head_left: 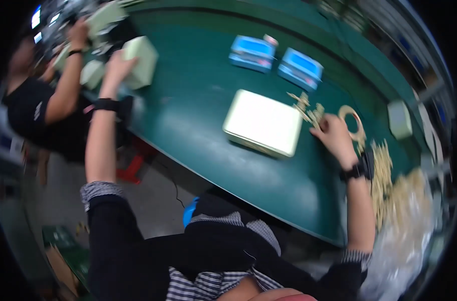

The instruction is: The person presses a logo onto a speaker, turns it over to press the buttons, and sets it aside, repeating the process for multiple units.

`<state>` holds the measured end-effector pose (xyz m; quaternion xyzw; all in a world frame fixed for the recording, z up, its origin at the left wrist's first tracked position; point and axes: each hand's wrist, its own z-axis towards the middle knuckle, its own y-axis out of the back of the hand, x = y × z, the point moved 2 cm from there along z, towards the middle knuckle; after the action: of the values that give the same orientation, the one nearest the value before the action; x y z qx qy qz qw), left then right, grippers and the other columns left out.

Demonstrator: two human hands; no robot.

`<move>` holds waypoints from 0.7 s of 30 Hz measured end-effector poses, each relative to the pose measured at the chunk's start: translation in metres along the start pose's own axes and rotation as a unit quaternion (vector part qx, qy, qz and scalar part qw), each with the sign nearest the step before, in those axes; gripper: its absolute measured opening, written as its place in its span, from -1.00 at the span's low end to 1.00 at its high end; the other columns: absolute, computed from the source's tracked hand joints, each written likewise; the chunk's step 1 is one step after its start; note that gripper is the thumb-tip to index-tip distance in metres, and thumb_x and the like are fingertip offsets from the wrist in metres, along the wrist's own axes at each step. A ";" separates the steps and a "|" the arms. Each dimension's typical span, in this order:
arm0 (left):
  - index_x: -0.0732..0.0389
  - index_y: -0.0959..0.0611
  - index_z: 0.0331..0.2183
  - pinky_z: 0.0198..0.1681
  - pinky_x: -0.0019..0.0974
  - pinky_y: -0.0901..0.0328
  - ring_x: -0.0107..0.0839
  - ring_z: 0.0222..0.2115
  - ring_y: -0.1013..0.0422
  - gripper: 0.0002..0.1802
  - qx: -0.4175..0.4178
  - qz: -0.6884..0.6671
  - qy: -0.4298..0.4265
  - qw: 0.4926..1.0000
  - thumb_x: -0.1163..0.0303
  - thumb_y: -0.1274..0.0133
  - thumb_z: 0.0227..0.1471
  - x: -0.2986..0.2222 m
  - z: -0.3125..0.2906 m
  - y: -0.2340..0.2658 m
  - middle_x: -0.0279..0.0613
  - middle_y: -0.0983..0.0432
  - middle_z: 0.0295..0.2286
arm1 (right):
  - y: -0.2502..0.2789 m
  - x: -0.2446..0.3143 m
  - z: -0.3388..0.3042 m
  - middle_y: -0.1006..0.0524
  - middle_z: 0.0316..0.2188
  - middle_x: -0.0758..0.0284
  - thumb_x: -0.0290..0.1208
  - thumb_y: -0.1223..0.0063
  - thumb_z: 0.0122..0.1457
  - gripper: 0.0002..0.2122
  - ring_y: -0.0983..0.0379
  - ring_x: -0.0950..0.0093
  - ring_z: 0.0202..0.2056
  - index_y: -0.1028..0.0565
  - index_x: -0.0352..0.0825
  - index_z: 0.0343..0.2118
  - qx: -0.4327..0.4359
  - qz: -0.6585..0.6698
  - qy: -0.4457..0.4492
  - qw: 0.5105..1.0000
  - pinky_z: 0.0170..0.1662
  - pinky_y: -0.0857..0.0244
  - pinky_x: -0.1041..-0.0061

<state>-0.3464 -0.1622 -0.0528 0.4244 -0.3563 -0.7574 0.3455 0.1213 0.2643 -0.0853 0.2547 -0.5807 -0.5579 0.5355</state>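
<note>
At the far left of the table, my left hand grips a pale green box by its near side, with the thumb along the box. My right hand is closed, its fingertips pinching at a small tan ribbon piece among several loose ones. Between my hands lies a pale cream, rounded rectangular box, its lid facing up. It sits just left of my right hand, and neither hand touches it.
Two blue boxes stand toward the back. A tan tape roll, hanging tan strips and a clear plastic bag are at right. A co-worker in black handles more pale boxes at far left. A small pale box stands far right.
</note>
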 end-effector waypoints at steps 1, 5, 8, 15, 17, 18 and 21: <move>0.25 -0.53 -0.02 -0.04 -0.09 -0.37 -0.06 -0.11 -0.48 -0.36 0.011 -0.076 -0.035 0.996 0.10 -0.22 -0.11 -0.023 -0.033 0.016 0.07 -0.53 -0.12 | -0.016 -0.009 0.003 -0.44 -0.56 0.17 -0.37 -0.31 -0.03 -0.71 -0.38 0.26 -0.52 -0.39 -0.42 -0.51 -0.004 0.037 0.002 0.999 -0.44 -0.23 0.32; 0.22 -0.48 0.05 -0.03 -0.20 -0.37 -0.19 -0.12 -0.49 -0.20 0.039 -0.204 -0.189 0.960 0.06 -0.32 -0.23 -0.117 -0.108 0.069 0.00 -0.53 -0.11 | -0.002 -0.025 -0.017 -0.43 -0.58 0.24 -0.51 -0.25 0.02 -0.81 -0.35 0.41 -0.52 -0.41 -0.42 -0.51 -0.012 0.042 -0.049 0.998 -0.43 -0.24 0.42; 0.25 -0.43 0.07 -0.05 -0.20 -0.37 -0.16 -0.12 -0.49 -0.19 0.160 -0.262 -0.337 0.890 0.03 -0.28 -0.16 -0.169 -0.163 0.104 0.01 -0.49 -0.08 | -0.007 -0.060 -0.018 -0.42 -0.57 0.32 -0.63 -0.18 0.02 -0.91 -0.34 0.49 -0.51 -0.46 -0.43 -0.44 -0.009 0.085 -0.022 0.996 -0.42 -0.24 0.49; -0.01 -0.53 0.02 -0.28 -0.11 -0.39 -0.15 -0.27 -0.51 -0.28 0.197 -0.340 -0.502 0.771 -0.01 -0.26 -0.24 -0.230 -0.276 0.049 -0.16 -0.56 -0.30 | 0.000 -0.035 0.000 -0.38 -0.43 0.34 -0.68 -0.07 0.09 -0.87 -0.33 0.54 -0.42 -0.54 -0.48 -0.28 -0.002 0.111 0.018 0.994 -0.39 -0.22 0.58; -0.02 -0.53 0.02 -0.30 -0.11 -0.39 -0.16 -0.27 -0.51 -0.29 0.211 -0.347 -0.557 0.724 -0.02 -0.24 -0.22 -0.249 -0.281 0.033 -0.16 -0.56 -0.30 | 0.025 -0.030 -0.014 -0.38 -0.34 0.32 -0.70 -0.02 0.12 -0.86 -0.36 0.56 -0.32 -0.54 -0.49 -0.26 0.055 0.030 -0.055 0.997 -0.28 -0.27 0.62; -0.02 -0.53 0.02 -0.30 -0.11 -0.39 -0.16 -0.27 -0.51 -0.29 0.216 -0.356 -0.566 0.712 -0.02 -0.24 -0.22 -0.253 -0.281 0.026 -0.16 -0.56 -0.30 | 0.029 -0.036 -0.025 -0.38 -0.34 0.32 -0.70 -0.02 0.12 -0.86 -0.36 0.56 -0.32 -0.54 -0.49 -0.26 0.050 0.024 -0.071 0.996 -0.28 -0.27 0.62; 0.03 -0.53 0.02 -0.29 -0.10 -0.39 -0.13 -0.25 -0.50 -0.31 0.256 -0.329 -0.602 0.681 0.01 -0.22 -0.19 -0.275 -0.272 0.008 -0.15 -0.56 -0.29 | 0.059 -0.003 -0.074 -0.37 -0.18 0.27 -0.76 0.03 0.13 -0.80 -0.43 0.52 -0.28 -0.57 -0.53 -0.20 -0.099 0.146 0.011 0.984 -0.27 -0.32 0.69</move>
<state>0.0076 -0.0064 -0.0418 0.0390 -0.5046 -0.7937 -0.3374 0.2070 0.2542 -0.0461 0.1195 -0.5472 -0.5259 0.6401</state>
